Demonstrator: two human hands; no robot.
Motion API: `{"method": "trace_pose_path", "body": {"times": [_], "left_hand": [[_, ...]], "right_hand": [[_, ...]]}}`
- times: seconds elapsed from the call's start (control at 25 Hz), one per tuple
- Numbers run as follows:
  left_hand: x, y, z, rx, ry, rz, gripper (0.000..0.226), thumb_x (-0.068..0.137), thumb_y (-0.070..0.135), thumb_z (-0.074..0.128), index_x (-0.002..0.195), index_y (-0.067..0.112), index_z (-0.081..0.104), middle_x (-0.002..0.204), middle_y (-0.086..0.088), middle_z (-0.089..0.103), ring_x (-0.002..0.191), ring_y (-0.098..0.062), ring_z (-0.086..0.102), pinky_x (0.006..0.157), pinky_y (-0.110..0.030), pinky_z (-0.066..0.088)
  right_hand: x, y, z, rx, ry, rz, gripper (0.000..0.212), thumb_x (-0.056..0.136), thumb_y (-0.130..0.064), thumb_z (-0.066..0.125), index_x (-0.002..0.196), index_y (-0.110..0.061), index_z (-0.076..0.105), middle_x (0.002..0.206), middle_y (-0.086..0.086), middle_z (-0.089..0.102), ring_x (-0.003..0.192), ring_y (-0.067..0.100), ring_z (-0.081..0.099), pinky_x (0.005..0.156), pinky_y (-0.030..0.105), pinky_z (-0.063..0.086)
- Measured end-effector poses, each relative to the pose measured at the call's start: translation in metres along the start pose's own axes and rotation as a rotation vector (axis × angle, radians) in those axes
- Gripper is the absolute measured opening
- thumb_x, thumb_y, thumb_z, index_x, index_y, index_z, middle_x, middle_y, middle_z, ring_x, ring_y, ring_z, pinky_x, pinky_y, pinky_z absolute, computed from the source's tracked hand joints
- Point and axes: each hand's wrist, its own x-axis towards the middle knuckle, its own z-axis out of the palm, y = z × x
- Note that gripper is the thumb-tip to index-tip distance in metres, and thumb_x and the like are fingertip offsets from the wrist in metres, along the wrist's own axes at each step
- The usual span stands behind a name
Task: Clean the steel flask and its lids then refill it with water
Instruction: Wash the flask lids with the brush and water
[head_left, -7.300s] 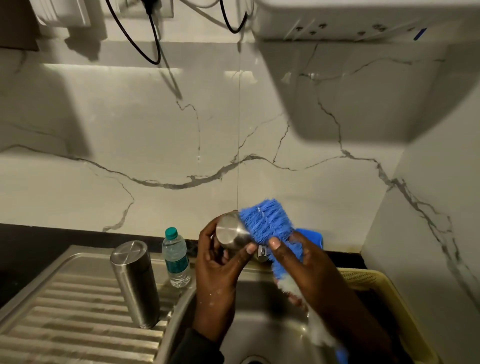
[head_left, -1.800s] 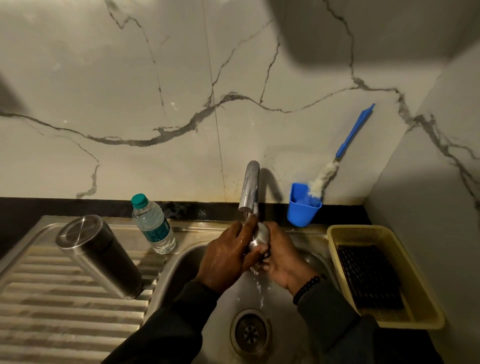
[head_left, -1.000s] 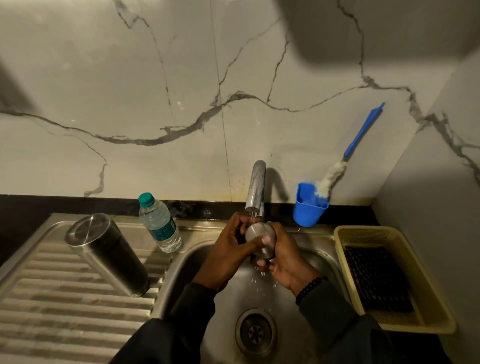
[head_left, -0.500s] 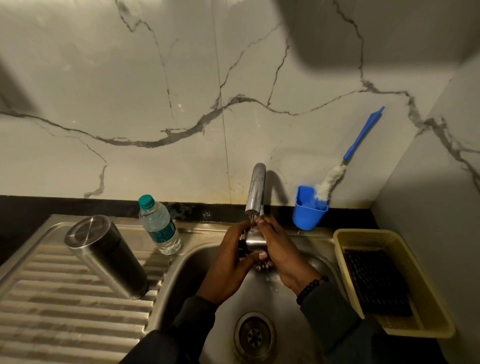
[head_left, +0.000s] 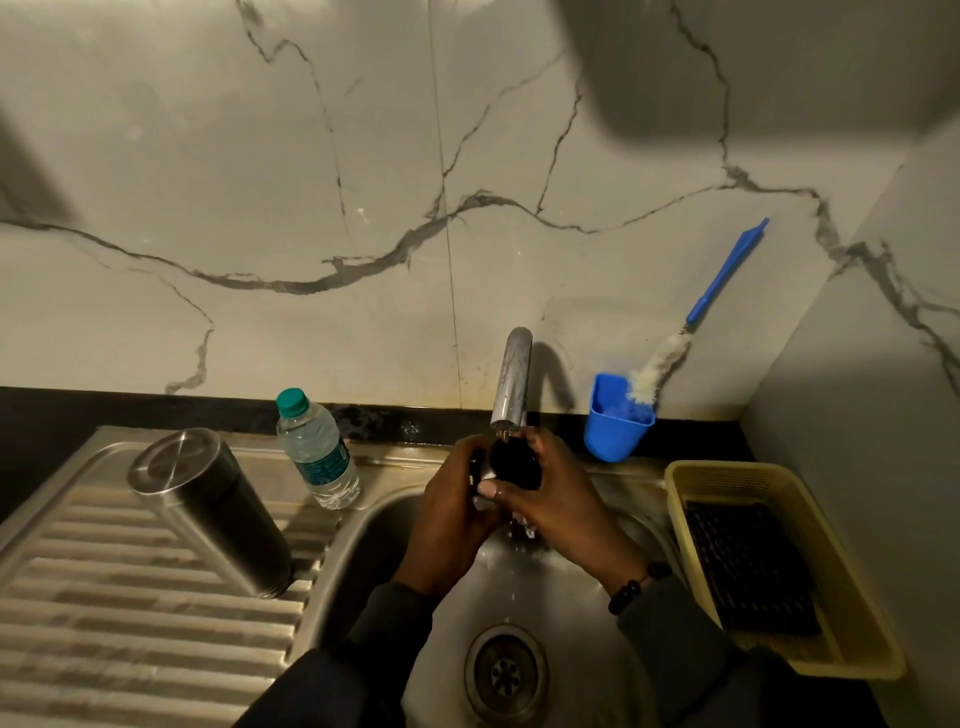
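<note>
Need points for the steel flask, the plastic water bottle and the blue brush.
steel flask (head_left: 218, 514), head view, on its dark side wall.
plastic water bottle (head_left: 318, 451), head view, on the clear body above the label.
blue brush (head_left: 727, 270), head view, on the handle.

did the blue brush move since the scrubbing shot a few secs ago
Yes. The blue brush has left the right hand and now stands in the blue cup right of the tap, leaning on the wall.

You face a white marble wall (head_left: 311, 156) veined grey, a side wall (head_left: 883, 364) at 3 o'clock, a black counter (head_left: 78, 410) strip at 9, and a broad shadow (head_left: 753, 67) at 1 o'clock.
</note>
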Motion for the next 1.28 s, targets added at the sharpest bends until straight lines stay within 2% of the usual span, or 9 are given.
{"method": "trace_pose_path", "body": {"times": [0.2,0.28,0.36,0.44,0.68,0.88,1.0,1.12,1.28], "left_hand": [[-0.002,-0.006,0.004,-0.200,0.074,-0.176,0.063,0.077,0.016,0.085,0.130,0.026,0.052,0.123,0.010,0.065,0.114,-0.009,0.062,0.095,-0.019,0.049],[-0.003,-0.007,0.007,-0.142,0.079,-0.109,0.063,0.078,0.013,0.083,0.132,0.022,0.051,0.126,0.009,0.064,0.116,-0.006,0.061,0.097,-0.017,0.048],[-0.002,-0.007,0.011,0.020,0.089,0.025,0.065,0.081,0.009,0.080,0.136,0.020,0.049,0.133,0.007,0.060,0.120,-0.004,0.058,0.100,-0.022,0.048],[0.001,-0.007,0.014,0.166,0.118,0.130,0.068,0.083,0.007,0.077,0.140,0.023,0.043,0.138,0.003,0.055,0.123,-0.005,0.054,0.102,-0.026,0.048],[0.009,-0.010,0.011,0.283,0.154,0.159,0.062,0.085,0.014,0.075,0.140,0.016,0.047,0.132,-0.002,0.056,0.114,-0.010,0.056,0.094,-0.031,0.053],[-0.007,0.000,0.011,-0.088,0.128,-0.028,0.053,0.086,0.006,0.075,0.131,0.025,0.053,0.123,0.013,0.065,0.115,-0.004,0.061,0.095,-0.018,0.049],[-0.008,0.003,0.014,-0.237,0.137,-0.100,0.058,0.086,-0.001,0.073,0.135,0.022,0.050,0.129,0.013,0.062,0.123,-0.008,0.058,0.102,-0.024,0.048],[-0.002,0.000,0.007,-0.207,0.014,-0.161,0.077,0.082,0.003,0.077,0.143,0.030,0.039,0.143,0.011,0.052,0.132,-0.003,0.049,0.108,-0.022,0.043],[-0.014,-0.016,-0.006,-0.185,-0.092,-0.281,0.086,0.082,0.009,0.079,0.148,0.035,0.031,0.148,0.018,0.043,0.135,0.007,0.041,0.113,-0.027,0.041]], "right_hand": [[0.003,-0.007,-0.012,-0.318,0.296,-0.357,0.028,0.084,-0.006,0.069,0.104,-0.024,0.062,0.111,-0.006,0.060,0.102,0.001,0.058,0.084,0.003,0.042],[0.006,-0.009,-0.011,-0.484,0.160,-0.454,0.038,0.073,0.002,0.076,0.105,-0.013,0.062,0.103,0.004,0.065,0.095,0.009,0.065,0.084,0.013,0.049],[0.002,-0.024,-0.008,-0.536,-0.140,-0.344,0.030,0.090,-0.005,0.060,0.120,-0.008,0.058,0.116,0.011,0.062,0.107,0.021,0.061,0.094,0.028,0.048],[0.004,-0.029,-0.002,-0.594,-0.148,-0.312,0.029,0.098,-0.012,0.049,0.126,-0.007,0.055,0.124,0.009,0.058,0.113,0.020,0.057,0.097,0.027,0.044],[0.015,-0.025,-0.003,0.392,-0.019,0.202,0.012,0.094,-0.007,0.056,0.096,-0.011,0.067,0.102,0.009,0.070,0.091,0.018,0.070,0.077,0.026,0.057],[0.000,0.006,0.002,-0.161,0.086,-0.128,0.054,0.076,-0.038,0.076,0.122,-0.045,0.049,0.129,-0.018,0.046,0.118,-0.002,0.044,0.091,0.019,0.044],[-0.005,0.009,-0.001,-0.149,-0.078,-0.193,0.072,0.076,-0.027,0.080,0.129,-0.049,0.037,0.128,-0.030,0.044,0.113,-0.022,0.042,0.086,0.000,0.039],[0.001,0.005,0.005,-0.356,0.102,-0.321,0.066,0.083,-0.018,0.073,0.131,-0.045,0.037,0.134,-0.018,0.045,0.123,-0.006,0.044,0.097,0.012,0.042],[0.002,0.005,0.014,0.077,0.134,-0.145,0.053,0.081,-0.021,0.075,0.118,-0.047,0.048,0.122,-0.024,0.053,0.112,-0.009,0.052,0.081,0.006,0.046]]}}
